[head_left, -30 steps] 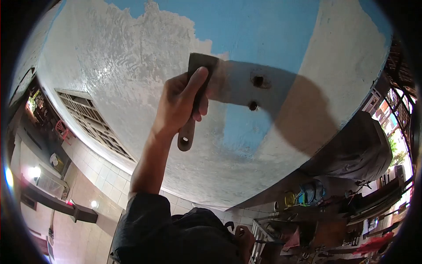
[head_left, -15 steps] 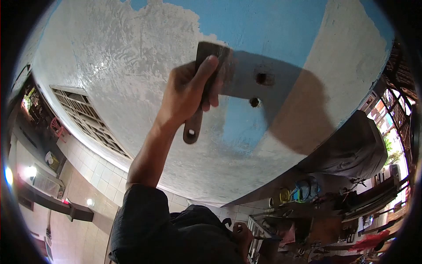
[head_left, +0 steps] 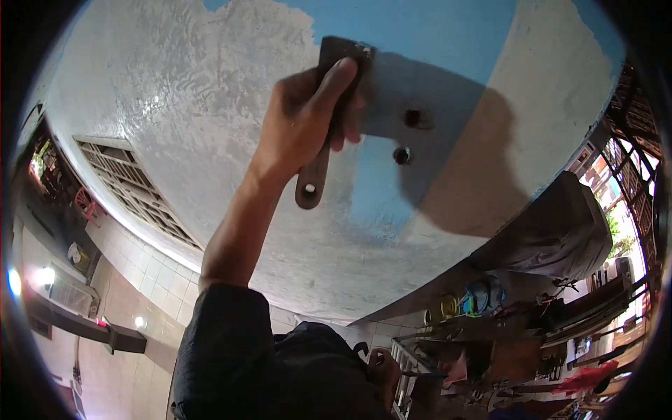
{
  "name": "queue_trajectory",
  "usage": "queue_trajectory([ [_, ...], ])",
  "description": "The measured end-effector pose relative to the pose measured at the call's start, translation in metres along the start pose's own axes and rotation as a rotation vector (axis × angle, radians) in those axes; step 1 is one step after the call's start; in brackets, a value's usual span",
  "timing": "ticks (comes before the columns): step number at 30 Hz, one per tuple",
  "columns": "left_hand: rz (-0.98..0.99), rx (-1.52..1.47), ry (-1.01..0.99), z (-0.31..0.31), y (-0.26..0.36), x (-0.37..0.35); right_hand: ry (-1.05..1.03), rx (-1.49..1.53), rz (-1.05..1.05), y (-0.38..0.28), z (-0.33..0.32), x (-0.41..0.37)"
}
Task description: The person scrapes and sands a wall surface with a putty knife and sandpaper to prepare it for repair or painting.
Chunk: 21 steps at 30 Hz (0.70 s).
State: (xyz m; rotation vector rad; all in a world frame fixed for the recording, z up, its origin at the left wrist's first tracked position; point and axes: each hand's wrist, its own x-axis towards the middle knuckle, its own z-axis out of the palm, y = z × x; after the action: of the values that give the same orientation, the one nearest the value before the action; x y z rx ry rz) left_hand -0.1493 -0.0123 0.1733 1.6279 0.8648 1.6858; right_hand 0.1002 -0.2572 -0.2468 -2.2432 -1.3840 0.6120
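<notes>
My left hand (head_left: 304, 122) is raised to the wall, closed around a dark putty knife (head_left: 339, 50). Its thumb lies along the blade, and the handle, with a hole in its end, points down out of the grip. The blade is at the wall (head_left: 231, 154), where grey-white filler borders blue paint. Right of the blade are two holes (head_left: 413, 119) in the wall, under the shadow of hand and tool. Low in view, my right hand (head_left: 383, 367) is held near my body with fingers curled beside a black hooked piece (head_left: 360, 348); what it grips I cannot tell.
A metal ladder (head_left: 404, 371) stands close to my right hand. A slatted vent (head_left: 136, 185) is set in the wall at left. A dark cover (head_left: 560, 224) hangs beyond the wall's right edge, above buckets (head_left: 483, 295) and clutter. White tiles (head_left: 157, 280) line the floor.
My left hand has moved up the wall with the putty knife, its blade staying at the surface. My right hand stays low near my body. The view has shifted slightly.
</notes>
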Motion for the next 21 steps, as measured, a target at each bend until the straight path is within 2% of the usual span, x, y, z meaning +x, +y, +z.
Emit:
queue_trajectory([
  [6,-0.192,0.011,0.056,0.006,-0.035,-0.045,0.034,0.045,-0.027,0.002,0.006,0.002],
  [11,-0.085,-0.03,0.043,0.002,-0.017,-0.016,0.018,-0.007,-0.011,-0.003,-0.003,0.0],
  [15,-0.15,0.0,0.034,0.008,-0.039,-0.047,0.031,0.083,0.01,-0.004,-0.002,-0.001],
  [18,-0.212,0.04,0.021,0.007,-0.031,-0.044,0.044,0.07,0.014,-0.008,-0.006,-0.004],
  [21,-0.179,0.014,0.014,0.008,-0.018,-0.031,0.04,0.045,-0.017,-0.005,-0.002,-0.001],
])
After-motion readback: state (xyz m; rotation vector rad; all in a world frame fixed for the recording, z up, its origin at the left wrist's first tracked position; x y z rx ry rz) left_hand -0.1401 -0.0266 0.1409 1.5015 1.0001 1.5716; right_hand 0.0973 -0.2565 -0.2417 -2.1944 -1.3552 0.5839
